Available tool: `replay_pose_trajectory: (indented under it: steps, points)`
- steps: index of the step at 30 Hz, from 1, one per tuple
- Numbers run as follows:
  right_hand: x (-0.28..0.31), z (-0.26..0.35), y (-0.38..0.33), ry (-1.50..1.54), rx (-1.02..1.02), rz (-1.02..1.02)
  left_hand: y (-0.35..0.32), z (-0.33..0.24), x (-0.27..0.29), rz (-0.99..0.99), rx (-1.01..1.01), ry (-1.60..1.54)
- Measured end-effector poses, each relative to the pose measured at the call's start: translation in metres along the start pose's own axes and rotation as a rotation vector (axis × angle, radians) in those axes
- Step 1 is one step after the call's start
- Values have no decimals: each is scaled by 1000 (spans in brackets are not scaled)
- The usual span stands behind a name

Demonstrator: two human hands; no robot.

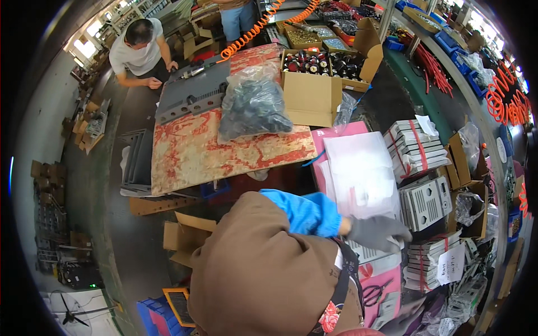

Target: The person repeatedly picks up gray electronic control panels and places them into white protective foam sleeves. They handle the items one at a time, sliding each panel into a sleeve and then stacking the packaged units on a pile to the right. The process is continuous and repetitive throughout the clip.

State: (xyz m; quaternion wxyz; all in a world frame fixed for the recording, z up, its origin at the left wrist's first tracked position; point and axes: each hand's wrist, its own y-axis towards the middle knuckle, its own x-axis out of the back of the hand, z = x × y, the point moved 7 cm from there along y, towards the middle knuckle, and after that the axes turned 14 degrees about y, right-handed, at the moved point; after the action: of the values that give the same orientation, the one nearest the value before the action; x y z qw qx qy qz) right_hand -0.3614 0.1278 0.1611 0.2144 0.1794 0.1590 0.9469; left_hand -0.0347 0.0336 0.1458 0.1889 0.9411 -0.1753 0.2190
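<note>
My left hand [383,233], in a dark grey glove below a blue sleeve cover [308,213], reaches over a light grey vented plate [367,253]. Its fingers look stretched out and apart, though slightly blurred. At the lower right my right hand [404,321], also gloved, is smeared by motion and its fingers cannot be made out. Between the hands, black-handled scissors [374,293] lie on a pink sheet [392,280], with a small grey metal piece [385,309] below them. White sheets [358,168] lie just beyond my left hand.
Vented grey plates [427,203] and red-strapped stacks [416,147] stand to the right. Ahead, a worn red-and-cream board [235,157] bears a plastic bag of dark parts [255,106] and a carton [311,98]. A person [140,53] works at a grey panel [196,89], far left.
</note>
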Motion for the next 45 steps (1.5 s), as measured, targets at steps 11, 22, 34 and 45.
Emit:
replay_pose_trajectory:
  steps: [11,22,34,45]
  points:
    - [-146,-10,-39,-224,371,242,3,-48,11,-181,124,-174]
    - [-184,85,-37,46,401,130,-4,-27,28,-186,63,-401]
    - [-184,81,-36,69,320,229,-3,-17,19,-326,-141,-316]
    - [-182,97,-50,-3,341,101,-10,-19,-5,-84,117,-604]
